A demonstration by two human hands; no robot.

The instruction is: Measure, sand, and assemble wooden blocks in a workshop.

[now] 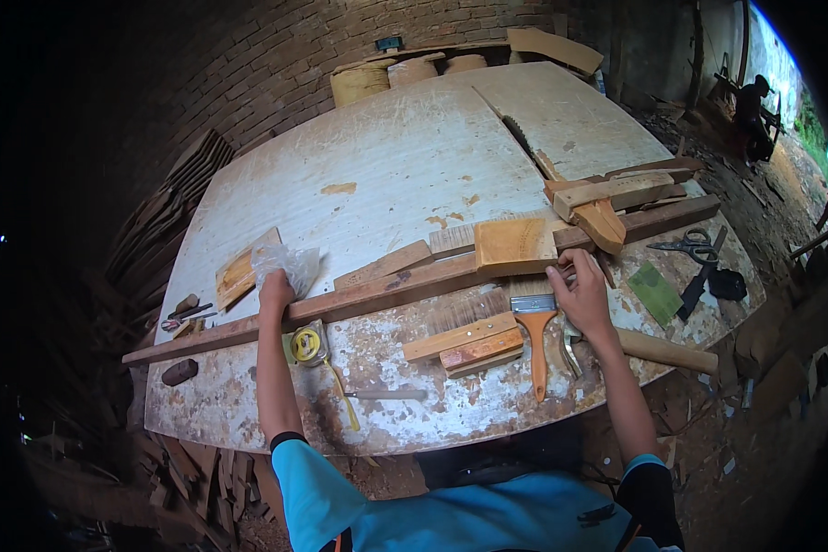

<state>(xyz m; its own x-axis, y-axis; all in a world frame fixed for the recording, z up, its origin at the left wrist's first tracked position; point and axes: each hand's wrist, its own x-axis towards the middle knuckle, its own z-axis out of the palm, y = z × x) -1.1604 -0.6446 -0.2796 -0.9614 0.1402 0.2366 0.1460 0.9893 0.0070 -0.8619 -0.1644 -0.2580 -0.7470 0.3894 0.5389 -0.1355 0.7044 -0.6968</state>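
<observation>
My left hand (277, 289) is closed on a crumpled clear plastic bag (299, 267), just behind a long dark wooden beam (377, 291). A thin light wooden board (239, 276) lies beside the bag. My right hand (581, 293) has its fingers curled at the right end of a pale wooden block (513, 246), thumb against the front corner; the block rests on the beam. Below that hand lie a wide paintbrush (537, 345) with an orange handle and some short wooden pieces (474, 342). A yellow tape measure (309, 343) sits near my left forearm.
A handsaw (517, 136) lies on the worn white table (368, 175). Stacked wood pieces (612, 193), scissors (695, 247), green sandpaper (653, 293) and a wooden handle (667, 351) are at right. Sacks (361, 85) stand beyond the far edge. A person (754, 115) is in the right background.
</observation>
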